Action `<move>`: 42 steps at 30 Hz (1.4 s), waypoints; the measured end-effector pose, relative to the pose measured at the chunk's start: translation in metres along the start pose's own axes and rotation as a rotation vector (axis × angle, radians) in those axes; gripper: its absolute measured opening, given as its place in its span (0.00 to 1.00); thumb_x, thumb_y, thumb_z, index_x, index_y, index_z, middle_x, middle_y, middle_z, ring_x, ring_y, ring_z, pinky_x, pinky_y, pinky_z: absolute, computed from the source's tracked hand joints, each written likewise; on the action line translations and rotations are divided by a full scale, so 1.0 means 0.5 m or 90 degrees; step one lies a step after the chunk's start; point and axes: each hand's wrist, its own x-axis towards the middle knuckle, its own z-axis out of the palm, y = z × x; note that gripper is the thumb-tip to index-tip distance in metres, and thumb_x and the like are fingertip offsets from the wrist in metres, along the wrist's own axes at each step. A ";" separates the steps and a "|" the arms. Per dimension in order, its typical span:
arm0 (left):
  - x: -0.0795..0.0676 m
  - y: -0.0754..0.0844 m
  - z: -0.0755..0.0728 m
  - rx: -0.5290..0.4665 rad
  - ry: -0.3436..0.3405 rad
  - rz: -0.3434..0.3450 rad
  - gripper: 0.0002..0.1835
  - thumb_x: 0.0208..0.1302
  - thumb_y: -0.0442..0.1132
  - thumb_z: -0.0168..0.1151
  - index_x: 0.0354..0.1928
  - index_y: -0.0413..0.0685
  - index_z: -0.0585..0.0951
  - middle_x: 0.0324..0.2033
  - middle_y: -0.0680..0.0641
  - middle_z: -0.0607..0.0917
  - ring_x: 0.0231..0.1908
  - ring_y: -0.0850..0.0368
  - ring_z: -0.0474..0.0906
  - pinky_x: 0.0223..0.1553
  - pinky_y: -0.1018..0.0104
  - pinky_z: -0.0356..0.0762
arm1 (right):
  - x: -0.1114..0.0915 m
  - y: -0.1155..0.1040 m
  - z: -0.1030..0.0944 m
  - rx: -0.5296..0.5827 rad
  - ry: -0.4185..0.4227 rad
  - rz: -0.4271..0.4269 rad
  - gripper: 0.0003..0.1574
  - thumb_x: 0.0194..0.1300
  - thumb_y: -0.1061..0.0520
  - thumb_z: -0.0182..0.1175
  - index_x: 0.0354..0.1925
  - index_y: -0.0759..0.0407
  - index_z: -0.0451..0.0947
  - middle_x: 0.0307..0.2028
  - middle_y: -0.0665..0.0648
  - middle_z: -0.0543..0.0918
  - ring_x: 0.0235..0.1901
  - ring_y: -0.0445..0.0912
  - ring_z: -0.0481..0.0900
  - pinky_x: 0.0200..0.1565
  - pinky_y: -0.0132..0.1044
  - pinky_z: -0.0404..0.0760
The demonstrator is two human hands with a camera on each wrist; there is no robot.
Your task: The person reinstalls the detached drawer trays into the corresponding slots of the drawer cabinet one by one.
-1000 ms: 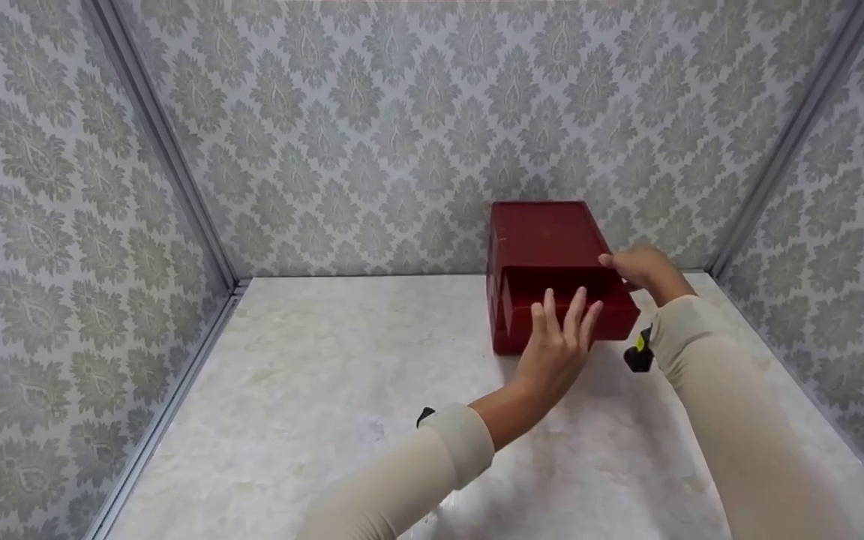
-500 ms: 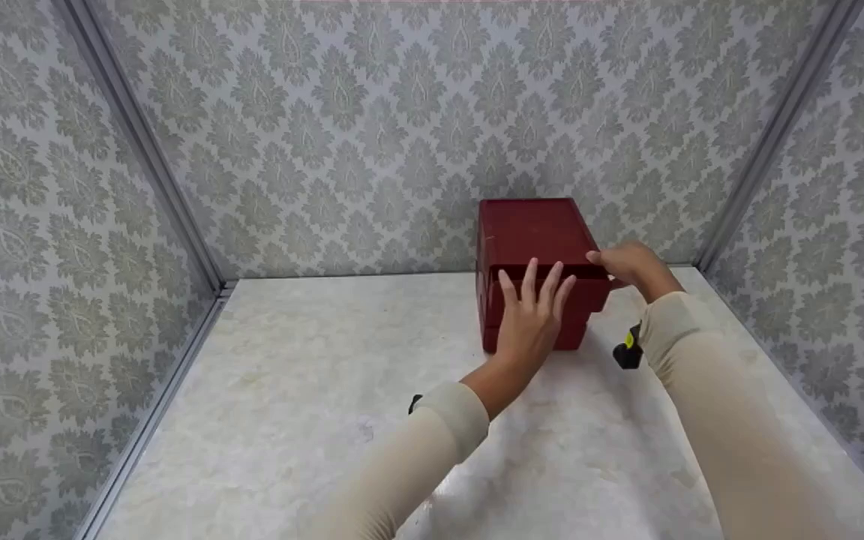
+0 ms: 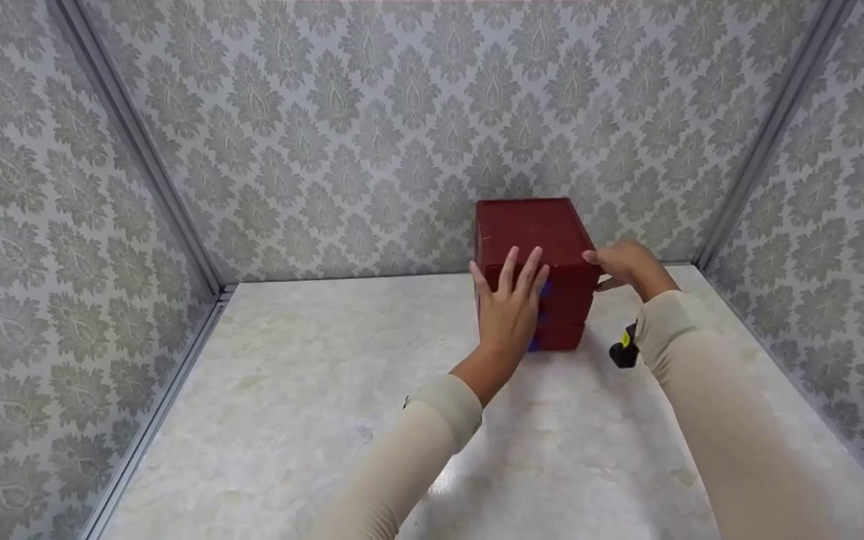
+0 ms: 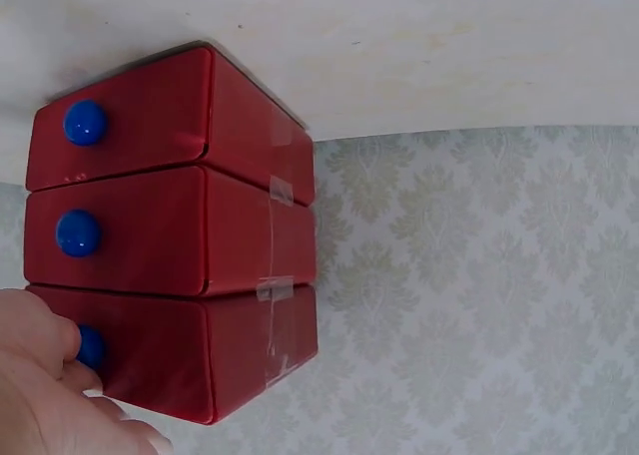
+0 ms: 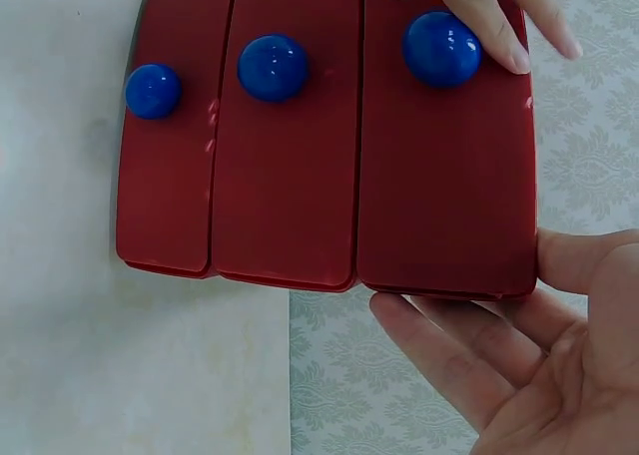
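Observation:
A dark red cabinet with three stacked drawers stands on the table against the back wall. Each drawer front has a round blue knob, the middle knob among them, and all three drawers sit flush. Strips of clear tape cross the seams on its side. My left hand lies with straight fingers against the top drawer, around its knob. With the thumb over the top edge and the fingers along the right side, my right hand grips the cabinet's upper right corner.
A pale marbled table runs up to the patterned back wall. Patterned side walls rise at left and right, with metal strips in the corners. A black and yellow piece shows by the right cuff.
The top drawer, pulled out a second ago, has gone back into the cabinet under my left hand, which moved forward and slightly left. My right hand stayed at the corner.

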 end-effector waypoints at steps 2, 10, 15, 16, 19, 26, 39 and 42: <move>0.004 -0.011 0.002 -0.015 0.005 -0.010 0.39 0.66 0.50 0.54 0.72 0.72 0.44 0.74 0.51 0.31 0.73 0.45 0.31 0.57 0.21 0.34 | 0.001 0.000 -0.001 -0.006 0.001 -0.008 0.45 0.70 0.45 0.48 0.67 0.77 0.47 0.67 0.71 0.58 0.64 0.58 0.64 0.55 0.44 0.76; 0.009 -0.038 0.019 -0.052 0.008 -0.040 0.47 0.64 0.42 0.58 0.67 0.90 0.37 0.73 0.53 0.30 0.73 0.43 0.33 0.57 0.22 0.31 | 0.002 0.002 -0.008 -0.053 0.005 0.004 0.45 0.69 0.42 0.48 0.67 0.75 0.51 0.66 0.70 0.62 0.60 0.56 0.71 0.56 0.43 0.74; 0.012 -0.040 0.021 -0.047 0.004 -0.034 0.51 0.61 0.44 0.62 0.66 0.90 0.34 0.73 0.52 0.27 0.72 0.41 0.31 0.56 0.21 0.32 | 0.000 0.003 -0.009 -0.041 0.000 0.000 0.43 0.70 0.43 0.47 0.66 0.76 0.53 0.65 0.70 0.62 0.60 0.57 0.70 0.56 0.44 0.75; 0.013 -0.040 0.020 -0.045 0.001 -0.031 0.51 0.61 0.45 0.62 0.66 0.90 0.34 0.73 0.52 0.27 0.72 0.41 0.31 0.56 0.21 0.32 | -0.001 0.003 -0.009 -0.039 0.000 -0.001 0.43 0.70 0.43 0.47 0.66 0.76 0.53 0.65 0.70 0.62 0.61 0.57 0.70 0.56 0.44 0.75; 0.016 -0.041 0.016 -0.043 -0.002 -0.029 0.51 0.60 0.47 0.63 0.66 0.90 0.34 0.73 0.52 0.27 0.72 0.40 0.31 0.55 0.20 0.32 | -0.002 0.003 -0.010 -0.038 0.007 -0.004 0.43 0.70 0.43 0.47 0.66 0.75 0.53 0.64 0.70 0.64 0.60 0.57 0.70 0.56 0.44 0.75; 0.020 -0.052 0.023 -0.045 0.006 -0.023 0.39 0.66 0.50 0.54 0.67 0.89 0.42 0.73 0.52 0.27 0.72 0.39 0.29 0.55 0.20 0.31 | 0.007 0.014 0.010 0.014 0.028 -0.038 0.41 0.69 0.43 0.48 0.65 0.74 0.57 0.63 0.69 0.65 0.61 0.57 0.69 0.52 0.43 0.78; 0.012 -0.070 0.037 -0.035 0.010 -0.007 0.45 0.63 0.49 0.58 0.68 0.89 0.37 0.73 0.52 0.28 0.72 0.39 0.32 0.54 0.20 0.32 | 0.008 0.028 0.026 -0.041 0.050 -0.084 0.42 0.69 0.34 0.42 0.65 0.65 0.64 0.63 0.65 0.68 0.59 0.56 0.71 0.54 0.46 0.76; 0.008 -0.080 0.047 -0.028 0.018 0.014 0.45 0.64 0.49 0.57 0.68 0.87 0.36 0.73 0.51 0.28 0.72 0.40 0.34 0.54 0.20 0.32 | 0.005 0.043 0.027 -0.061 0.079 -0.116 0.44 0.67 0.31 0.41 0.66 0.61 0.64 0.63 0.65 0.69 0.58 0.57 0.72 0.53 0.47 0.76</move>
